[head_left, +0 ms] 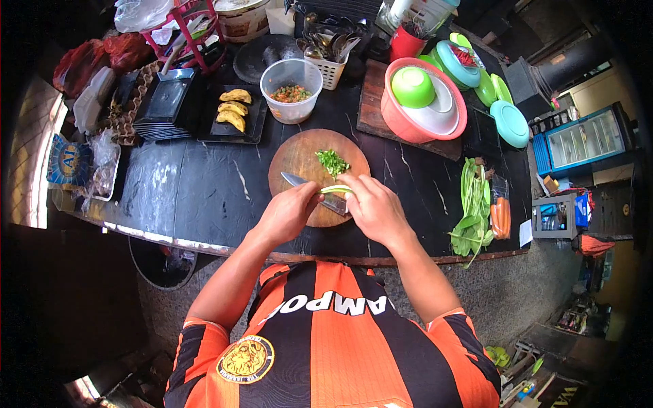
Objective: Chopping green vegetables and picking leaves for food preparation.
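A pale green vegetable stalk (335,189) is stretched between my hands, just above a round wooden chopping board (285,148). My left hand (289,213) pinches its left end, and my right hand (376,210) grips the right end between thumb and fingers. Beneath the stalk a kitchen knife (295,179) lies across the board, its tip pointing to the far left; its handle is hard to make out. A small heap of chopped greens (332,162) sits on the board beyond my fingers.
Behind the board stands a clear plastic tub (292,109) of diced vegetables. Bananas (232,109) lie on a black tray to the left. A pink basin (426,133) holds bowls at the right, above leafy greens (474,204) and bagged carrots (501,217). A bin (163,280) stands below the table's left edge.
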A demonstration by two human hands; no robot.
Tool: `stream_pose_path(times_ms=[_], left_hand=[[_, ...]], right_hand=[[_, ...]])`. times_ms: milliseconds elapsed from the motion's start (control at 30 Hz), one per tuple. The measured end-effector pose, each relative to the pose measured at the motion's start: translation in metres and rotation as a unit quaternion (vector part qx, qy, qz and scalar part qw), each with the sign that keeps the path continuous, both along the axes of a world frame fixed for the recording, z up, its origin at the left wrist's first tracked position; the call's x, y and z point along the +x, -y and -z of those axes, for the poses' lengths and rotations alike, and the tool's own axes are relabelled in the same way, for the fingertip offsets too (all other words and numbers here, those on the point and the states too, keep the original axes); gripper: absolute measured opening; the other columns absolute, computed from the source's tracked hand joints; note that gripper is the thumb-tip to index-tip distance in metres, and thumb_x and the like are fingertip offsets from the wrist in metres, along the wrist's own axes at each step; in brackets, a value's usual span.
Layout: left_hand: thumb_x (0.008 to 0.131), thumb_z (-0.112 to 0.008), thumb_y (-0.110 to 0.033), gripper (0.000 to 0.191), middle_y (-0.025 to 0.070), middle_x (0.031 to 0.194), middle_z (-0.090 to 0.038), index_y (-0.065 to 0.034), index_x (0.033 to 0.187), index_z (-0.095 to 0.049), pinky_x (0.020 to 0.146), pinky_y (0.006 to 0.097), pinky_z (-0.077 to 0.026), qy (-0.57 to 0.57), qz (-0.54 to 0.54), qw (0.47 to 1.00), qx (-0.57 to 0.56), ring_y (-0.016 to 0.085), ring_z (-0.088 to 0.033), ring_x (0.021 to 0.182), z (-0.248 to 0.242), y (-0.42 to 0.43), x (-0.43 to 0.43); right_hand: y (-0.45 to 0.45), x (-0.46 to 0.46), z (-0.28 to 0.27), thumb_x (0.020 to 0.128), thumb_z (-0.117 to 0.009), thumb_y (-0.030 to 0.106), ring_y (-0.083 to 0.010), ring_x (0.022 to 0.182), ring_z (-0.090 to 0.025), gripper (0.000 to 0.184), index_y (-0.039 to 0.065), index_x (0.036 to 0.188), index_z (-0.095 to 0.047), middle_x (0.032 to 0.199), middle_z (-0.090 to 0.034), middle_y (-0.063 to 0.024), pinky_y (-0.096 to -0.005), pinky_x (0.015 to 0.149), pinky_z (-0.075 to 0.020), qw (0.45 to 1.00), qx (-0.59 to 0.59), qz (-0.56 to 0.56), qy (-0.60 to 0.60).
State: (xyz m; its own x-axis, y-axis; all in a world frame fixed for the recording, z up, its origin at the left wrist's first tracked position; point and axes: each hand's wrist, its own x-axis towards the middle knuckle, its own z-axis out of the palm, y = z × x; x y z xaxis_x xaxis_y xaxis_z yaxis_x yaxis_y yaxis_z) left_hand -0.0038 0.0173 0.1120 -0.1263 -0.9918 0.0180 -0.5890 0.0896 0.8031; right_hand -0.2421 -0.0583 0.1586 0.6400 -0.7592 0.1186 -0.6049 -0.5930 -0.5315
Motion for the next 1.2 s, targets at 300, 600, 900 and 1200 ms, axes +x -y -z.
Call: stream_pose_path(times_ms=[300,600,900,1200], left_hand=[[0.121,-0.054,-0.032,0.029,0.0283,0.1,-0.069,-0.0032,0.12,-0.059,0.083,0.0595,-0.051,0.006,0.022,0.999,0.04,0.054,-0.068,0.099,0.01,-0.007,-0.004],[0.126,-0.046,-0.035,0.035,0.0201,0.084,-0.055,-0.0024,0.113,-0.052,0.073,0.0492,-0.047,-0.112,-0.112,0.985,0.062,0.037,-0.058,0.075,0.036,-0.025,-0.008],[0.125,-0.052,-0.031,0.029,0.0035,0.086,-0.062,-0.0035,0.125,-0.062,0.073,0.0359,-0.051,-0.358,-0.265,0.891,0.081,0.013,-0.058,0.079,0.059,-0.027,-0.03],[0.121,-0.061,-0.036,0.04,0.0051,0.129,-0.081,-0.0093,0.15,-0.071,0.093,0.034,-0.061,-0.578,-0.28,0.744,0.183,0.015,-0.076,0.11,0.034,-0.017,-0.032]], right_hand=[[-0.005,0.013,0.012,0.102,-0.079,0.024,-0.0247,0.1,-0.074,0.02,0.017,0.119,-0.084,0.105,-0.075,-0.0012,-0.0432,0.085,-0.0541,0.993,-0.099,-0.059,-0.015],[-0.019,0.045,0.028,0.102,-0.079,0.021,-0.0306,0.09,-0.077,0.015,0.011,0.114,-0.076,0.096,-0.078,-0.0071,-0.0467,0.08,-0.0546,0.992,-0.12,-0.02,0.031],[-0.039,0.073,0.051,0.105,-0.078,0.014,-0.0439,0.079,-0.076,0.016,0.004,0.104,-0.065,0.09,-0.077,-0.0175,-0.0539,0.07,-0.0595,0.994,-0.039,0.019,0.099],[-0.031,0.075,0.064,0.107,-0.074,0.015,-0.0442,0.085,-0.077,0.015,0.005,0.108,-0.063,0.096,-0.076,-0.0189,-0.0552,0.072,-0.0597,0.977,0.063,0.074,0.189]])
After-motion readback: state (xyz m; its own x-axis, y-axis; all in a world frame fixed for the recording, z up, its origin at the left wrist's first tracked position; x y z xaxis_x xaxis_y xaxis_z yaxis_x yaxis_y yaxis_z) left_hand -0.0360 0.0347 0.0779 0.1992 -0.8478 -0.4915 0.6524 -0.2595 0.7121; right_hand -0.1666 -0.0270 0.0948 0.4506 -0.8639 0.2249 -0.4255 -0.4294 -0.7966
